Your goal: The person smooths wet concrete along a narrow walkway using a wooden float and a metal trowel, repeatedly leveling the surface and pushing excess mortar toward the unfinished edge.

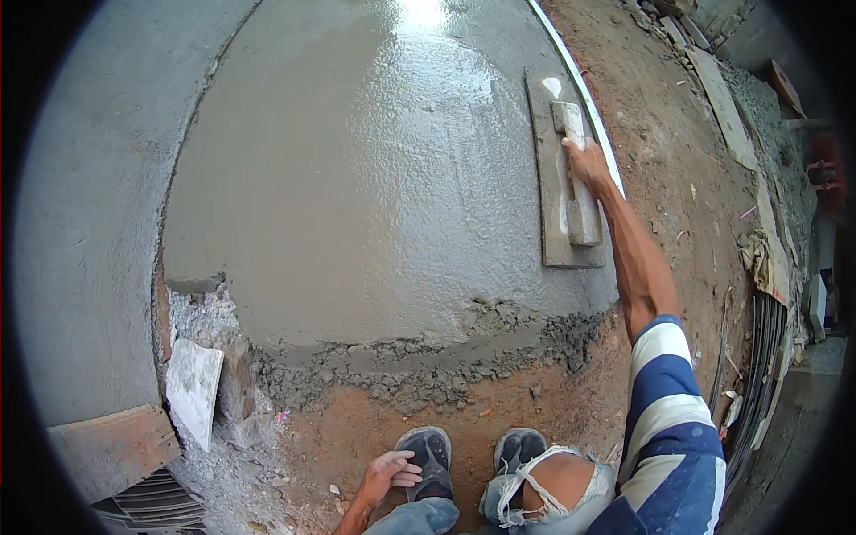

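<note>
My right hand is closed around the pale handle of a long concrete float. The float lies flat on the wet concrete slab near its right side, close to a thin white edging strip. Water shines on the slab's surface around the float. My left hand hangs low by my left shoe, its fingers loosely stretched with nothing in them. A ragged, crumbly concrete edge lies ahead of my feet.
Bare brown soil runs along the right, with boards and a stack of thin dark rods beyond. A smooth grey slab borders the left. A broken white tile and a wooden plank sit at lower left.
</note>
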`<act>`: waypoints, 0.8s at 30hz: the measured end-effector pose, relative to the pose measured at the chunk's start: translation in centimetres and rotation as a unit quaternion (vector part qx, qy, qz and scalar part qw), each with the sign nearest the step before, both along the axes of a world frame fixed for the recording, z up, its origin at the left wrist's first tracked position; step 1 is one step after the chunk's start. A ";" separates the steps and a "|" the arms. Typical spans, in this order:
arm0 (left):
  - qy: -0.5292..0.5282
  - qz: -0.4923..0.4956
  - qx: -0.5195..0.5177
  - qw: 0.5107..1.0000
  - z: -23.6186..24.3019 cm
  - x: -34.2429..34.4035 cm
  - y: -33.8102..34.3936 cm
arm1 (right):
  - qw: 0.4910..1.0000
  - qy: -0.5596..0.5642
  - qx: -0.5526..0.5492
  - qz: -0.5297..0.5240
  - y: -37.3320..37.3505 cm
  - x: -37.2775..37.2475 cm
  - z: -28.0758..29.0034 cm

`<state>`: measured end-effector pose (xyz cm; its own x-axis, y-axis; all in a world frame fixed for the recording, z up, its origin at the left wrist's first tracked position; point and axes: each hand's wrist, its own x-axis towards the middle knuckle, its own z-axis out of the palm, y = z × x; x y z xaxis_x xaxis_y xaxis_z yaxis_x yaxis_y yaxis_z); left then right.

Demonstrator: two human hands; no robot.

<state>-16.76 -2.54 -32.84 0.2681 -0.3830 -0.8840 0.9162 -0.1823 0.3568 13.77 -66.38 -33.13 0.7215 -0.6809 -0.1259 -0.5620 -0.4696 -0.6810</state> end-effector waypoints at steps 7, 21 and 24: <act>0.036 0.032 0.133 0.990 0.5 -4.8 8.2 | 0.995 0.001 0.002 0.102 6.9 10.0 1.5; -0.132 -0.137 0.206 0.960 3.4 -4.9 7.6 | 0.986 0.025 -0.065 0.152 8.0 23.2 -0.1; -0.005 -0.062 0.260 0.964 3.8 -5.0 7.7 | 0.990 0.032 -0.061 0.126 5.6 22.0 -0.2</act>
